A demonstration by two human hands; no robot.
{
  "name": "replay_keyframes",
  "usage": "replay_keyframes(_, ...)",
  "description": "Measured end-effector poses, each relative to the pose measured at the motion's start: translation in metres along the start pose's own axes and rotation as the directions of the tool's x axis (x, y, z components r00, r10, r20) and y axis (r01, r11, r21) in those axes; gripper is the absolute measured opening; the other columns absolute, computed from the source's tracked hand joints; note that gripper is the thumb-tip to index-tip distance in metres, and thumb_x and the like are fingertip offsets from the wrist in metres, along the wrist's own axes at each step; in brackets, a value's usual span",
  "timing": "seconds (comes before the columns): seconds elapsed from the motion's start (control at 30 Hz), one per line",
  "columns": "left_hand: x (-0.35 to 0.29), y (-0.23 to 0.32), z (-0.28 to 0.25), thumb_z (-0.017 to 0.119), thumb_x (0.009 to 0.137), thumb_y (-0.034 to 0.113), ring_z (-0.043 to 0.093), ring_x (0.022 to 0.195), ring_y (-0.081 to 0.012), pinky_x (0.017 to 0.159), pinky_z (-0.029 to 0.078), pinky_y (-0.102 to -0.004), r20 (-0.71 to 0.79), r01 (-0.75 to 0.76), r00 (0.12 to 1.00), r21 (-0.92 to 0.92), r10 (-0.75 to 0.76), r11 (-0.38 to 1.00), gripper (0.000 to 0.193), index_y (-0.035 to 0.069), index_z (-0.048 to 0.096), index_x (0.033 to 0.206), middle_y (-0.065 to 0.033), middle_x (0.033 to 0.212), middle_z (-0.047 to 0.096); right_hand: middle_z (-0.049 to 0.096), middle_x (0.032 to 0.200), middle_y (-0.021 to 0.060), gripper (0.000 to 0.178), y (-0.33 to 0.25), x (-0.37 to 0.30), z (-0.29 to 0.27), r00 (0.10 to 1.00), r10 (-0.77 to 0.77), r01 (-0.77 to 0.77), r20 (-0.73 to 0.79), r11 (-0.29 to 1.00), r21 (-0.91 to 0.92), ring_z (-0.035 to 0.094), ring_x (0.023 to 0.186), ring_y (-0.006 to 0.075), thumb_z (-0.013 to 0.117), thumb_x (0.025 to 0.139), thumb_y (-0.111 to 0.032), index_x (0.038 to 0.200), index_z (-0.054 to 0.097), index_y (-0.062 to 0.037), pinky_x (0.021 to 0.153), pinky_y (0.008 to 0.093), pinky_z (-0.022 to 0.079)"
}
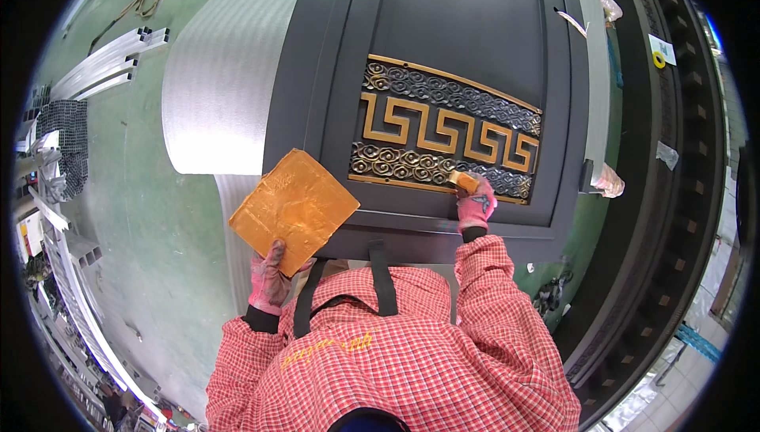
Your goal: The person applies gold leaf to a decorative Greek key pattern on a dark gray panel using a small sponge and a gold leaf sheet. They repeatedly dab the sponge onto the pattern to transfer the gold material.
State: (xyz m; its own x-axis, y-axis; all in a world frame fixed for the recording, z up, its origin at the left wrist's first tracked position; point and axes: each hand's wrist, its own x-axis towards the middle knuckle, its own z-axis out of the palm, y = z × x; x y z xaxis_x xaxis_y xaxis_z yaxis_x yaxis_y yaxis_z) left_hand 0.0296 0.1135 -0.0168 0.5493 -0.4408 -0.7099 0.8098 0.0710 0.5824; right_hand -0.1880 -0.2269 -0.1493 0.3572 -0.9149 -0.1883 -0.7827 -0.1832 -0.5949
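My left hand, in a pink glove with dark stains, is closed on the near corner of a square flat board coated in shiny gold paint. The board is left of the dark grey door panel's lower part, overlapping its edge. My right hand, also gloved in pink, grips a small gold-stained sponge, partly hidden by the fingers. It meets the lower band of a raised ornament on the door panel. The ornament's key pattern and borders are gold; its scroll bands are dark, with gold highlights at the lower left.
White foam sheeting hangs along the panel's left side. Metal profiles and a rope lie on the green floor at left. At right stands a long dark frame, with yellow tape rolls on it.
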Motion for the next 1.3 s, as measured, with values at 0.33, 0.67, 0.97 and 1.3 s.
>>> replay_keyframes(0.33, -0.001, -0.004, 0.022, 0.064, 0.087, 0.019, 0.063, 0.097, -0.0298, 0.064, 0.061, -0.0402, 0.009, -0.005, 1.0, 0.015, 0.005, 1.0, 0.048, 0.007, 0.04, 0.127, -0.0128, 0.116, 0.055, 0.064, 0.092, 0.0066, 0.033, -0.095, -0.02, 0.038, 0.893, -0.423, 0.443, 0.156, 0.887, -0.129, 0.061, 0.089, 0.0279, 0.075, 0.062, -0.015, 0.093, 0.064, -0.016, 0.079, 0.0359, 0.046)
replay_keyframes(0.67, -0.002, -0.014, 0.05, 0.062, 0.088, 0.019, 0.063, 0.097, -0.0296, 0.065, 0.061, -0.039, 0.074, 0.016, 0.997, 0.005, -0.017, 1.0, 0.045, 0.006, 0.041, 0.125, -0.0126, 0.115, 0.056, 0.062, 0.103, 0.0068, 0.031, -0.03, -0.001, -0.057, 0.909, 0.036, -0.415, 0.414, 0.145, 0.898, 0.063, 0.091, 0.0177, 0.064, 0.082, -0.004, 0.112, 0.054, -0.0029, 0.077, 0.0308, 0.053)
replay_keyframes(0.97, 0.0, -0.028, 0.094, 0.061, 0.089, 0.018, 0.065, 0.092, -0.0281, 0.063, 0.061, -0.0378, 0.165, 0.034, 0.986, 0.018, -0.036, 0.999, 0.041, 0.002, 0.043, 0.122, -0.0142, 0.111, 0.058, 0.064, 0.095, 0.0041, 0.031, -0.1, -0.028, -0.085, 0.917, -0.315, 0.089, 0.244, 0.759, 0.645, 0.063, 0.084, 0.0188, 0.072, 0.077, -0.012, 0.104, 0.059, -0.0059, 0.077, 0.0302, 0.051)
replay_keyframes(1.3, -0.009, -0.044, 0.107, 0.059, 0.09, 0.017, 0.064, 0.096, -0.0281, 0.064, 0.061, -0.0391, 0.142, 0.001, 0.99, 0.034, -0.005, 0.999, 0.039, 0.004, 0.043, 0.123, -0.0132, 0.113, 0.057, 0.065, 0.085, 0.0102, 0.034, -0.162, -0.047, -0.091, 0.8, -0.589, 0.553, 0.118, 0.799, 0.234, 0.062, 0.081, 0.0302, 0.077, 0.057, -0.011, 0.089, 0.065, -0.0082, 0.076, 0.0376, 0.049)
